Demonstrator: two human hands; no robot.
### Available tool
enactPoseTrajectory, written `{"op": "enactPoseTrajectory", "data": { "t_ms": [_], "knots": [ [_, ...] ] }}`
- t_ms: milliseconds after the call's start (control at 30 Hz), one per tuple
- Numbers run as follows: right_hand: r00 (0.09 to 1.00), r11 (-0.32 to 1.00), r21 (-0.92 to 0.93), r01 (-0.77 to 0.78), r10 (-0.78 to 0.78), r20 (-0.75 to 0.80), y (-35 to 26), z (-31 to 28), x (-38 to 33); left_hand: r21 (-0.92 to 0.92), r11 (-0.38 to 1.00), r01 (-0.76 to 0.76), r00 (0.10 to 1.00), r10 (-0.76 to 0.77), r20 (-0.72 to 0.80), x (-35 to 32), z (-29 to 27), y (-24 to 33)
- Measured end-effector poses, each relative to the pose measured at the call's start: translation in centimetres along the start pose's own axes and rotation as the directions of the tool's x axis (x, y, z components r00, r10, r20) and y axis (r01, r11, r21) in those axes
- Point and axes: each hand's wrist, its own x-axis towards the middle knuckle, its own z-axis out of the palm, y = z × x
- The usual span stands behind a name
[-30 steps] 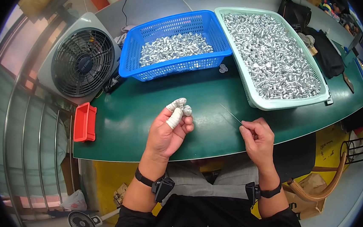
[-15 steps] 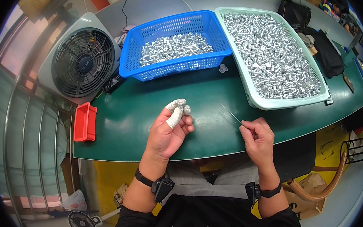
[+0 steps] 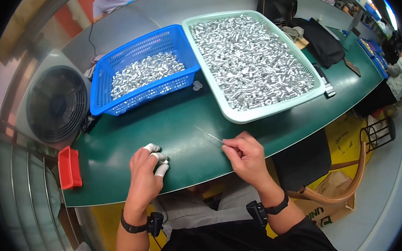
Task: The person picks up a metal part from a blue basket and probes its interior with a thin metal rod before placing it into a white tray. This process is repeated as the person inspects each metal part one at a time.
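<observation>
A dark green tabletop [image 3: 188,110] carries the containers. The blue perforated basket [image 3: 136,49] holds a low heap of small silvery metal fittings [image 3: 148,72], its walls rising well above them. Touching its right end, the larger pale-green basket [image 3: 244,116] is filled close to the rim with similar silvery pieces [image 3: 258,64]. A small red plastic bin [image 3: 69,171] stands at the table's left edge, near a box fan [image 3: 54,102].

Over the near tabletop, the left hand [image 3: 144,174], with white-covered fingertips, has thumb and finger closed on a tiny shiny metal piece [image 3: 165,162]. The right hand [image 3: 248,157] pinches a thin metal rod [image 3: 212,136] between thumb and forefinger, its free end pointing left.
</observation>
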Motion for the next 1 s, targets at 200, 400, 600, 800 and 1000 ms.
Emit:
{"op": "enactPoseTrajectory", "data": {
  "t_ms": [200,400,600,800,1000],
  "knots": [
    [1.0,1.0,0.012,-0.006,0.006,-0.018,0.1,-0.5,0.0,-0.334,0.937,0.102,0.992,-0.12,-0.035,0.1,-0.2,0.2],
    [0.999,0.999,0.019,-0.039,0.038,0.019,-0.5,-0.1,0.1,-0.697,0.687,0.205,0.908,-0.399,-0.127,-0.2,-1.1,0.7],
    [0.999,0.999,0.019,-0.035,0.034,0.033,0.3,-0.3,-0.1,-0.771,0.607,0.192,0.908,-0.407,-0.095,0.5,-0.3,1.5],
    [0.999,0.999,0.018,-0.032,0.031,0.039,-0.2,0.2,0.1,-0.731,0.638,0.241,0.892,-0.442,-0.091,0.8,-1.0,1.5],
    [0.998,0.999,-0.014,-0.031,0.032,0.052,-1.1,-0.3,0.1,-0.681,0.694,0.234,0.902,-0.415,-0.114,2.0,-1.7,1.3]
  ]
}}
